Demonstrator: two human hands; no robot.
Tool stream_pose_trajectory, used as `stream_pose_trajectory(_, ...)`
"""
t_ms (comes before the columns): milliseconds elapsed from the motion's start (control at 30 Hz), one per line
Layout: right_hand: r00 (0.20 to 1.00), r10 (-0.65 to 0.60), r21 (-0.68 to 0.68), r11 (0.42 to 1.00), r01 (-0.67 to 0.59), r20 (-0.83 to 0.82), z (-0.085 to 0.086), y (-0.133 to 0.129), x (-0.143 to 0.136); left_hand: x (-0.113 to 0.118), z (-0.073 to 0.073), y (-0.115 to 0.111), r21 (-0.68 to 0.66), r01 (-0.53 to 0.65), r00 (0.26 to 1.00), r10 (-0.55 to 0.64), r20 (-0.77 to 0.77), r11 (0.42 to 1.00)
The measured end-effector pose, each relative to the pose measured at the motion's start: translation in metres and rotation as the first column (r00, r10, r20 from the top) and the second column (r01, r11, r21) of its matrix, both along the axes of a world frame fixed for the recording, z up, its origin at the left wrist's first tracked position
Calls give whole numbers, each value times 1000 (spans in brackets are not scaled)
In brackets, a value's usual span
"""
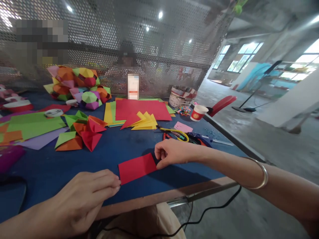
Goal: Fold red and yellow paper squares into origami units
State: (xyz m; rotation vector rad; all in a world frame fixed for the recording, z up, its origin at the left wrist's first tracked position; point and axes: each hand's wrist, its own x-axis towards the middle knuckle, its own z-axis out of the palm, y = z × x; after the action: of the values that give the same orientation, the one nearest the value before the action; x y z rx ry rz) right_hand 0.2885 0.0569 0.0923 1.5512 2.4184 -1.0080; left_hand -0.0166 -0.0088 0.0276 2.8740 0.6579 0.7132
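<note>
A red paper rectangle (136, 168), apparently folded, lies flat on the blue tabletop near the front edge. My left hand (87, 191) has its fingers pressed together, their tips on the paper's lower left corner. At the opposite end, my right hand (171, 152) is curled, with thumb and fingertips at the paper's right edge. A bangle (264, 177) circles my right forearm. Just beyond my right hand lie yellow-handled scissors (183, 135) among pens. Folded yellow paper pieces (146, 121) rest on a stack of red sheets (147, 109).
Folded red, orange and green paper units (91, 134) sit left of centre, with finished paper balls (87, 99) behind. Green sheets (37, 124) spread at left. A paper cup (198, 113) and a woven basket (181, 96) stand back right. A perforated metal screen (154, 43) rises behind the table.
</note>
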Motion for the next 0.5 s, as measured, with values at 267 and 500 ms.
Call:
stream_pose_trajectory(267,972,230,300,932,-204,-53,-6,-11,-24,7,14,11,-21,2,998,-1,60,1000)
stream_pose_trajectory(500,966,253,455,854,-252,59,-14,-18,-31,25,36,38,-162,-219,940,253,230,962)
